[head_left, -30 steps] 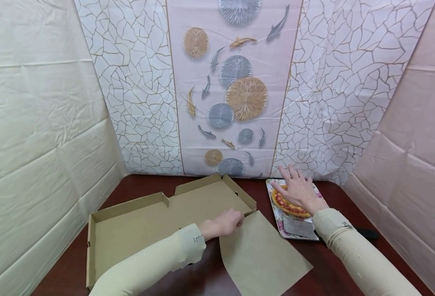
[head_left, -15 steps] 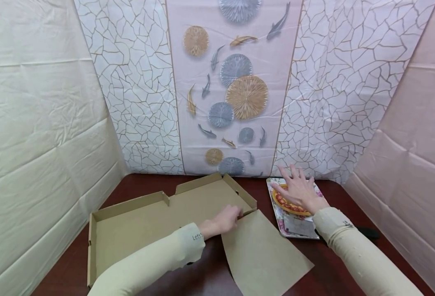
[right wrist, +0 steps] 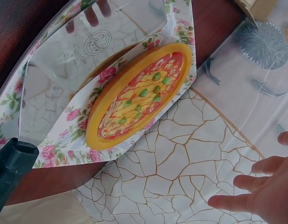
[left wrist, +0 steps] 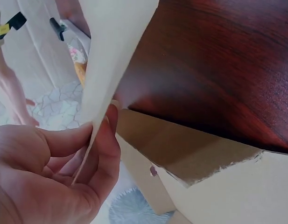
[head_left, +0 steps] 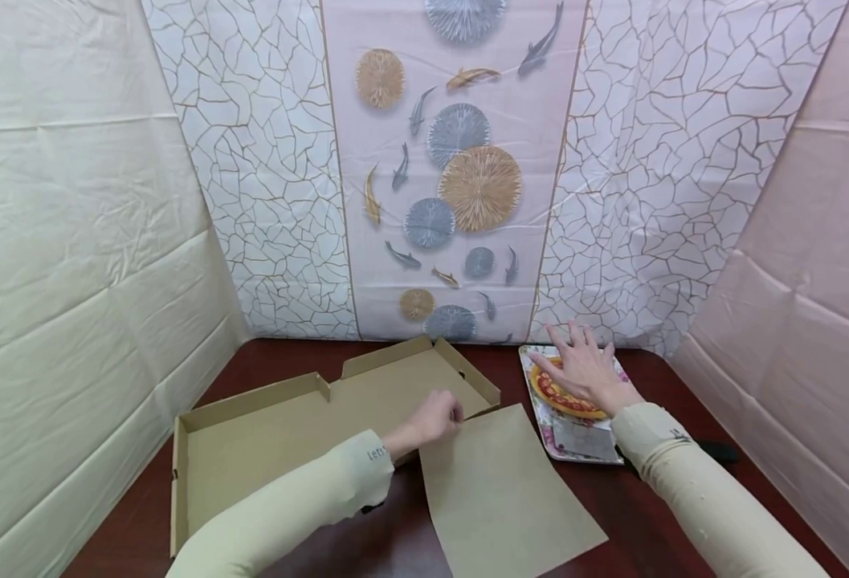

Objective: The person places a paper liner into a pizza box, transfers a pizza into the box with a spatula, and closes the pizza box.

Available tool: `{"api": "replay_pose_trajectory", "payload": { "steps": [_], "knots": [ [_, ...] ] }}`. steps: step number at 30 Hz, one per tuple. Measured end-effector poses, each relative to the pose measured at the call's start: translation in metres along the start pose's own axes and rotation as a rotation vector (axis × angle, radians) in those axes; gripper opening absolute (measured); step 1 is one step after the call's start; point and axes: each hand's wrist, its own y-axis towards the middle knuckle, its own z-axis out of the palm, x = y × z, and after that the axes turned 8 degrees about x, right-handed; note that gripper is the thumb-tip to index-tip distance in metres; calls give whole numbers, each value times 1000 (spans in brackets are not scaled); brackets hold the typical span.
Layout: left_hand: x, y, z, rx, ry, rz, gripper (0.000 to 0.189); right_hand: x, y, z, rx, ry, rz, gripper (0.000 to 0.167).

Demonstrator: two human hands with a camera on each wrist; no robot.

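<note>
In the head view my left hand (head_left: 434,416) pinches the upper left corner of a brown paper sheet (head_left: 504,498). The left wrist view shows the paper (left wrist: 116,42) between thumb and curled fingers. An open cardboard pizza box (head_left: 287,445) lies to the left, its right end just behind that hand. My right hand (head_left: 581,371) has spread, straight fingers and hovers near the flowered tray (head_left: 529,360), holding nothing. On the tray lie a pizza (right wrist: 143,95) with an orange-yellow crust and a shiny, wide metal blade (right wrist: 83,58) with a dark handle (right wrist: 15,170).
The dark red-brown table (head_left: 366,546) carries everything. A patterned cloth (head_left: 294,201) hangs behind it, and plain pale cloths hang along the left side (head_left: 91,241) and right side (head_left: 800,241).
My left hand has shifted slightly left and up, bringing the paper sheet with it and turning it a little. My right hand has stayed almost still over the tray.
</note>
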Motion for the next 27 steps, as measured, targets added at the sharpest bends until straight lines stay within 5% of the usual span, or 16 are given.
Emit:
{"api": "replay_pose_trajectory", "payload": {
  "steps": [13, 27],
  "knots": [
    [14, -3, -15, 46, -236, -30, 7, -1, 2, 5, -10, -5, -6, 83],
    [18, -3, -27, 37, -279, -111, 6, 0, 4, 2, 1, -17, -14, 84]
  ]
}}
